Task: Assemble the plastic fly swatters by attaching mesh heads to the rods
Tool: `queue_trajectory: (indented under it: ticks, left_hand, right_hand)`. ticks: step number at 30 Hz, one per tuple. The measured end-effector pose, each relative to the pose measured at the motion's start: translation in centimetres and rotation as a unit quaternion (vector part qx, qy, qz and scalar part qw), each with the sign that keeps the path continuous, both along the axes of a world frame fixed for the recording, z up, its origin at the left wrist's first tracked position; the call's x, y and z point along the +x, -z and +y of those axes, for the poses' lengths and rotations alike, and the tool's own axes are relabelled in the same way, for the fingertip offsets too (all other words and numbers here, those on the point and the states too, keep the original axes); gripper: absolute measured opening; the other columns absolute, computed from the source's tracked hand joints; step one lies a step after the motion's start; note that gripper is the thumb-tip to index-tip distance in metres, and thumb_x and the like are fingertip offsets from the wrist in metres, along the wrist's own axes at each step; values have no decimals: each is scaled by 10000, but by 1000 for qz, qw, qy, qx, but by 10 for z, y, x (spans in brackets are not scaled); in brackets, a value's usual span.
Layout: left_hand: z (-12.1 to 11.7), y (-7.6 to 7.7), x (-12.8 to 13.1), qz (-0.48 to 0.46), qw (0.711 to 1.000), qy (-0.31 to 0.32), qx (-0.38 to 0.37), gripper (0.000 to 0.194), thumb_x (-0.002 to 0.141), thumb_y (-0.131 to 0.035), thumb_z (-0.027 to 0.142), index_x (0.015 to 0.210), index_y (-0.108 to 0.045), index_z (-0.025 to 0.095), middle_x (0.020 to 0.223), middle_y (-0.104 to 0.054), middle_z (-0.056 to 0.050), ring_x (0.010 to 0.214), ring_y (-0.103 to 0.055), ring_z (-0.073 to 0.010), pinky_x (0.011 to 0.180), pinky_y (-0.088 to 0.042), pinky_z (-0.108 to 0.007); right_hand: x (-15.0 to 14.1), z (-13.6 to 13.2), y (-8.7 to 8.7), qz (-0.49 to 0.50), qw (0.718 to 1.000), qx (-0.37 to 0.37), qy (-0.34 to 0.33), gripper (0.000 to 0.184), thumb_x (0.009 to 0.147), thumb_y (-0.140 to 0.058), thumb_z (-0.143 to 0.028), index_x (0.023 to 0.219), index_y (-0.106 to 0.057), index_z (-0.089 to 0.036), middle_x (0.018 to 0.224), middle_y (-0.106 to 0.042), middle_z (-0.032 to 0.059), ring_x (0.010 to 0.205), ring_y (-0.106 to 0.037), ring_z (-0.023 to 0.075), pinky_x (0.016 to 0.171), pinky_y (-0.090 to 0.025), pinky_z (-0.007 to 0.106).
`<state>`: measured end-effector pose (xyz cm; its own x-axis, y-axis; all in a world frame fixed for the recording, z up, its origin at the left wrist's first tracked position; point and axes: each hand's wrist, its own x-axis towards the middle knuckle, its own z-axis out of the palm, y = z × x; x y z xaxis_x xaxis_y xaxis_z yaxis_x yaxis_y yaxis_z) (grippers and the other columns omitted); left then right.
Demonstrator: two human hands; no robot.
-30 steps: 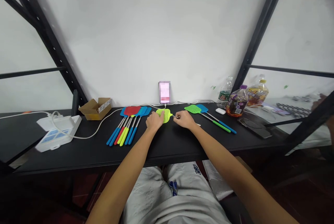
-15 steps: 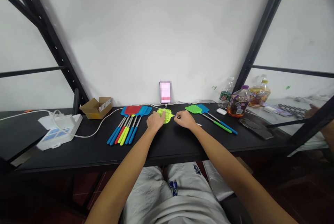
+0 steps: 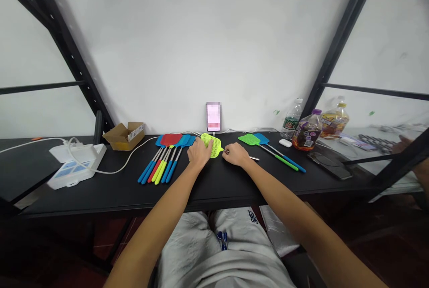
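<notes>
My left hand (image 3: 199, 153) rests on a yellow-green fly swatter head (image 3: 212, 144) lying on the black table (image 3: 110, 192), fingers curled over its edge. My right hand (image 3: 236, 154) is closed on the thin metal rod (image 3: 254, 158) that runs from that head, right beside it. To the left lies a fanned group of several swatters (image 3: 164, 158) with blue, red and yellow handles. On the right lie a green swatter (image 3: 250, 139) and a blue one (image 3: 262, 138), handles pointing right.
A phone (image 3: 213, 117) leans on the wall behind the hands, cable attached. A cardboard box (image 3: 124, 136) and white power strip (image 3: 77, 166) sit left. Bottles (image 3: 306, 133) and a dark phone (image 3: 328, 165) sit right. Another person's hand (image 3: 400, 146) shows far right. Black rack posts flank the table.
The yellow-green swatter head has shifted slightly and tilted up toward the wall, with my left fingers further over it. My right hand stays closed on the rod.
</notes>
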<state>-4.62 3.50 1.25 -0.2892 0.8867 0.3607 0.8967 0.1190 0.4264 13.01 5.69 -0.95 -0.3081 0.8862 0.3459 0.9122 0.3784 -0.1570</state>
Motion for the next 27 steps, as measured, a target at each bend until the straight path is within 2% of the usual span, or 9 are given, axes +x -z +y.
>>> queue_trajectory:
  ticks: [9, 14, 19, 22, 24, 27]
  left_hand:
    - [-4, 3, 10, 22, 1000, 12, 8, 609, 920, -339, 631, 1163, -496, 95, 1052, -660, -212, 1000, -639, -365, 822, -467, -405]
    - [-5, 2, 12, -5, 1000, 25, -4, 572, 918, -367, 620, 1174, -487, 123, 1099, -642, -196, 1037, -624, -357, 845, -463, -405]
    - [0, 4, 14, -94, 994, 47, 39, 464, 917, -411, 552, 1155, -475, 158, 1194, -558, -177, 1067, -609, -324, 850, -473, -400]
    - [3, 6, 15, -125, 988, 62, 66, 321, 896, -484, 363, 1136, -468, 151, 1196, -523, -166, 1075, -600, -288, 879, -469, -373]
    - [5, 8, 14, -132, 987, 63, 73, 295, 853, -510, 237, 1129, -468, 143, 1192, -513, -162, 1072, -593, -268, 892, -466, -357]
    - [9, 10, 11, -111, 990, 73, 57, 220, 833, -478, 131, 1051, -512, 139, 1118, -553, -152, 1054, -590, -250, 898, -460, -345]
  right_hand:
    - [-4, 4, 0, 4, 999, -18, 27, 180, 807, -586, -304, 752, -719, -196, 833, -703, 115, 789, -637, 218, 616, -357, 269]
    - [-4, 4, -1, -11, 999, -8, 50, 188, 825, -580, -320, 798, -724, -201, 872, -705, 119, 797, -640, 232, 636, -370, 287]
    - [-7, 4, -3, -1, 989, 68, 131, 237, 877, -506, -275, 895, -716, -166, 915, -677, 143, 813, -613, 240, 712, -378, 331]
    - [-6, 5, -5, 10, 978, 150, 147, 258, 899, -467, -244, 890, -701, -136, 928, -639, 161, 873, -564, 262, 807, -352, 387]
    - [-4, 5, -7, 20, 969, 194, 154, 274, 916, -442, -243, 893, -689, -127, 933, -610, 169, 927, -519, 288, 848, -322, 420]
    - [-3, 3, -11, 51, 957, 223, 179, 303, 945, -395, -235, 954, -674, -117, 967, -572, 178, 979, -462, 309, 861, -302, 435]
